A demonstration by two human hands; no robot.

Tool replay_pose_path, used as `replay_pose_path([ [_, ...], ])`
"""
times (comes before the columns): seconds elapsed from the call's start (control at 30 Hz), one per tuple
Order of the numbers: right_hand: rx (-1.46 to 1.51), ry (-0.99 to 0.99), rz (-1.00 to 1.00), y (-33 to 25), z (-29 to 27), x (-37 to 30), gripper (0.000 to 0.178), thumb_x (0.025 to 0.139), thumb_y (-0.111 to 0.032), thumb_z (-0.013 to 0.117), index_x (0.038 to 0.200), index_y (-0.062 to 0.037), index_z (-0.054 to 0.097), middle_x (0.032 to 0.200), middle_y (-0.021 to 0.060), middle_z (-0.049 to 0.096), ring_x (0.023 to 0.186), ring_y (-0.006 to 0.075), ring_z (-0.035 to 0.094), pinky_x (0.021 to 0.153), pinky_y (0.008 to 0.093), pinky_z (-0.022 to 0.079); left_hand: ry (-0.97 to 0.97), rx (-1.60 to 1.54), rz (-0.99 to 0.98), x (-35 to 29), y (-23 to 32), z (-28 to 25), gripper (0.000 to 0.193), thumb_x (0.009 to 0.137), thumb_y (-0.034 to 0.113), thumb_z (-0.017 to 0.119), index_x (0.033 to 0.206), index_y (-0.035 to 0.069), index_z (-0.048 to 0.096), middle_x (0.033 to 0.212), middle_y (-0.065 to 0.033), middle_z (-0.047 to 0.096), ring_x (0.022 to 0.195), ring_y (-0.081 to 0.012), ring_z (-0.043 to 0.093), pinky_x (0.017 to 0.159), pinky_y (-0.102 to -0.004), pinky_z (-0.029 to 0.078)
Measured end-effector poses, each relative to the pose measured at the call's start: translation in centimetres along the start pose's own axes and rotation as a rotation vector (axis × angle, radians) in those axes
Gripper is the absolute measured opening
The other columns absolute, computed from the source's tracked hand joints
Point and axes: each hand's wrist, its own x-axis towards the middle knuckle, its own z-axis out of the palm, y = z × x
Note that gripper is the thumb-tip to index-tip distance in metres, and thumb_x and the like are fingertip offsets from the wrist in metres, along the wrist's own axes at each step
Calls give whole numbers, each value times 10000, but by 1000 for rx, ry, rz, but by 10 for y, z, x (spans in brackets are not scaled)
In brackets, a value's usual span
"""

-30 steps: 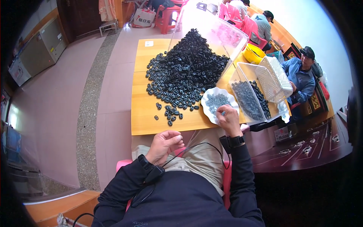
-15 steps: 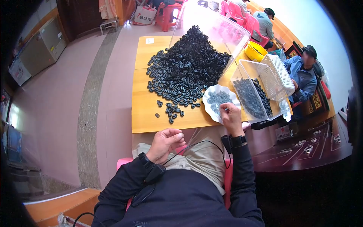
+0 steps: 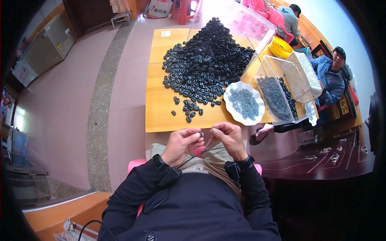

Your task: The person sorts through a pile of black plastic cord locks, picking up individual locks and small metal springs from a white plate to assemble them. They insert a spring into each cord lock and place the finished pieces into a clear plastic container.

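Observation:
My left hand (image 3: 180, 145) is closed in a pinch over my lap, just off the table's near edge. Between its thumb and forefinger sits a small dark piece (image 3: 201, 135). Close beside it on the right, my right hand (image 3: 230, 139) also pinches; what its fingertips hold is too small to make out. Beyond the hands rises a big heap of black oval two-hole plastic pieces (image 3: 209, 60), with several strays in front of it. A white scalloped dish (image 3: 246, 121) near the table's right corner holds many tiny grey pieces (image 3: 243, 103).
The wooden table (image 3: 161, 116) carries a large clear bin (image 3: 257, 26) tipped behind the heap. To the right stand a smaller clear bin (image 3: 270, 68) with black pieces, a white perforated basket (image 3: 302, 72) and a yellow bowl (image 3: 280, 47). A person in blue (image 3: 327, 76) sits beyond.
My right hand has left the white dish and come down and left to meet my left hand. The left hand has moved slightly up and right. The whole view has shifted a little.

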Motion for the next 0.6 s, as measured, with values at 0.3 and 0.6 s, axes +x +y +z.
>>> replay_pose_path([
  [0.3,147,-30,10,18,17,-3,88,900,-57,625,936,23,632,806,42,657,718,98,632,647,222,529,9,2,0,0,-1,-1,200,881,26,631,1066,-42,595,943,-115,659,828,-181,672,781,-302,581],
  [0.6,147,-3,24,23,22,-6,89,901,-70,631,942,9,633,825,26,654,716,85,622,656,218,526,3,-4,-3,-2,0,1,163,884,23,625,1035,-38,608,933,-110,662,821,-174,672,780,-296,581],
])
